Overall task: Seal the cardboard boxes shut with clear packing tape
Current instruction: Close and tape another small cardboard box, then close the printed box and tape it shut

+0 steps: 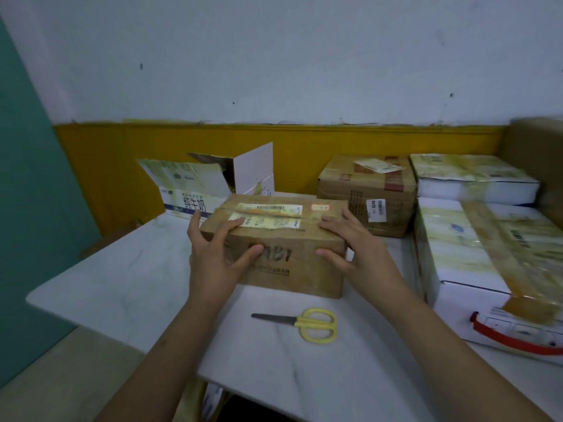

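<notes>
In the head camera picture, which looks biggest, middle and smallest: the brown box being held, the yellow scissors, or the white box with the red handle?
1. White box with the red handle, though it's nearer the camera.
2. Brown box.
3. Yellow scissors.

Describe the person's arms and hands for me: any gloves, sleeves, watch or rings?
Both arms are bare from the bottom edge of the frame up to the fingers; no sleeve shows. The left hand and right hand wear no gloves. No watch, wristband or ring shows on either, and nails look short and unpainted. No markings or tattoos show on the forearms.
</notes>
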`<state>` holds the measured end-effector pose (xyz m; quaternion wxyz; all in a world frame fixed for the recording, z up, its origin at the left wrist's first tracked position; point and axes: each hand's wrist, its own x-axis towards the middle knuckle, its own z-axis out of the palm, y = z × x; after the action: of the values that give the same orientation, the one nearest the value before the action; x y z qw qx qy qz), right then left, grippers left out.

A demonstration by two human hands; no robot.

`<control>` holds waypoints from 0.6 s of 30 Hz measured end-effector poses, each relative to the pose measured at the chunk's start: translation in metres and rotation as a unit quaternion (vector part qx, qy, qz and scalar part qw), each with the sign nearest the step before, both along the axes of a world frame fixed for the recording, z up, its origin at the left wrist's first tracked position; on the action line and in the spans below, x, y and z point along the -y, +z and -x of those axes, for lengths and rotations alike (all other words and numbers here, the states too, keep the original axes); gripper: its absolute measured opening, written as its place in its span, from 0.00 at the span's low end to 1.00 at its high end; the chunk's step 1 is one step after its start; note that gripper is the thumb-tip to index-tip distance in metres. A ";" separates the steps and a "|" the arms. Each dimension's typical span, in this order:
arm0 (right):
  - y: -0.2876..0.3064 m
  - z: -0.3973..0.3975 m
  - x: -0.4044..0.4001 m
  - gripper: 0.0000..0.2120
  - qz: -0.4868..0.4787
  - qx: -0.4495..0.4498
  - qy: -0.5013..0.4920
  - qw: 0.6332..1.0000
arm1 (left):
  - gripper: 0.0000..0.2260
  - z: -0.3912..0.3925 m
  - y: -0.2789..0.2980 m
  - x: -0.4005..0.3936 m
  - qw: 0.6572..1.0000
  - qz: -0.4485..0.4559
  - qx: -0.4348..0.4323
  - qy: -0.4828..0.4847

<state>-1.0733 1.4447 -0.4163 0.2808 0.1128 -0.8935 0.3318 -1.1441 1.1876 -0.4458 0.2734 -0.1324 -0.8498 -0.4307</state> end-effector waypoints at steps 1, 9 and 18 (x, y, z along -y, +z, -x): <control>0.001 -0.001 0.001 0.24 -0.001 -0.001 -0.005 1.000 | 0.25 0.001 -0.001 0.000 1.000 0.002 -0.002 0.001; 0.035 -0.012 0.004 0.23 -0.104 0.080 -0.063 0.989 | 0.28 -0.001 0.007 -0.016 1.000 -0.019 -0.018 0.013; 0.078 -0.028 -0.038 0.09 -0.238 0.262 -0.285 0.890 | 0.27 0.020 0.022 -0.119 0.996 -0.018 0.004 -0.091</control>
<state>-1.0457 1.4823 -0.3386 0.0836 -0.1747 -0.9806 0.0318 -1.1642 1.3071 -0.4238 0.2316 -0.2023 -0.8275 -0.4697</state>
